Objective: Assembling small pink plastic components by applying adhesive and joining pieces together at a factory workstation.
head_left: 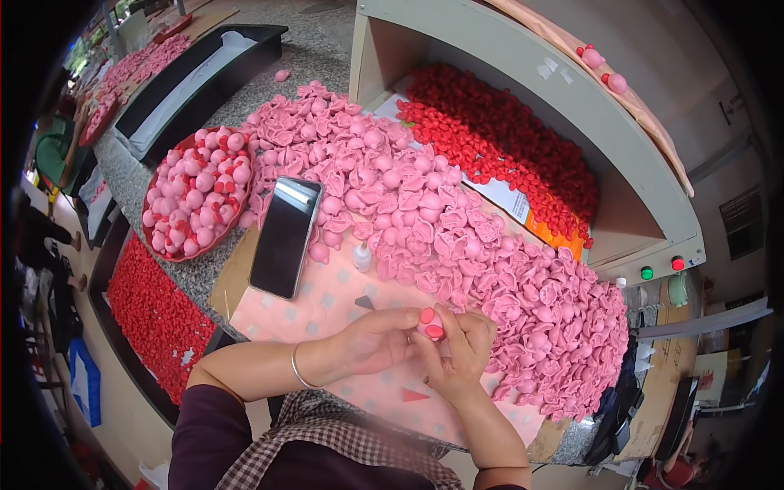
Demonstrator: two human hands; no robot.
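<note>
Both hands pinch one small pink piece above the spotted pink cloth [327,314].
The left hand [377,339] and right hand [459,347] have fingertips closed on the pink piece [430,324] with red caps, just beside the heap of pink pieces [457,237].

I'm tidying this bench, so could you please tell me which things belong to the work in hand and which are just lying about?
In use:
left hand
right hand
pink piece with red caps
pink heap
red heap
bowl of finished pieces
small bottle

Lying about:
phone
black tray
</note>
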